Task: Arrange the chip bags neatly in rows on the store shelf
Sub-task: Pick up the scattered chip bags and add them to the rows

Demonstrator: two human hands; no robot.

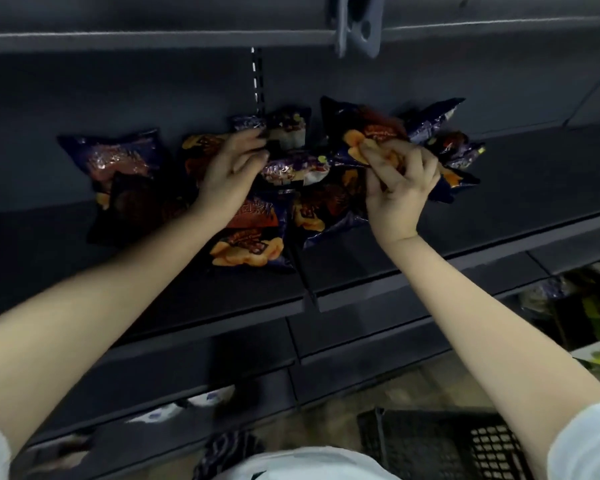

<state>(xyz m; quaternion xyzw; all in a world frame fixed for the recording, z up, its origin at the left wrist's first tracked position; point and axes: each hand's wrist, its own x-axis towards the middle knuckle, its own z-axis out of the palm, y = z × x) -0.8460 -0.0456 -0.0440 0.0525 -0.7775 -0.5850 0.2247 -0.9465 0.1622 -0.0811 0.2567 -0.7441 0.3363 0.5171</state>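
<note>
Head cam: right hand pinches a chip bag; left hand rests spread on the pile. Probably light, puffy, slippery, crushable; I'd grab seams.

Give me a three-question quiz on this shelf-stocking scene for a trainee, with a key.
1. True or false: the chip bags stand in neat rows on the shelf.
2. The right hand grips: A) a chip bag B) a bottle C) a price tag.
3. What stands on the floor under the right forearm?
Key: 1 false, they lie in a jumbled pile; 2 A; 3 a black plastic crate.
</note>
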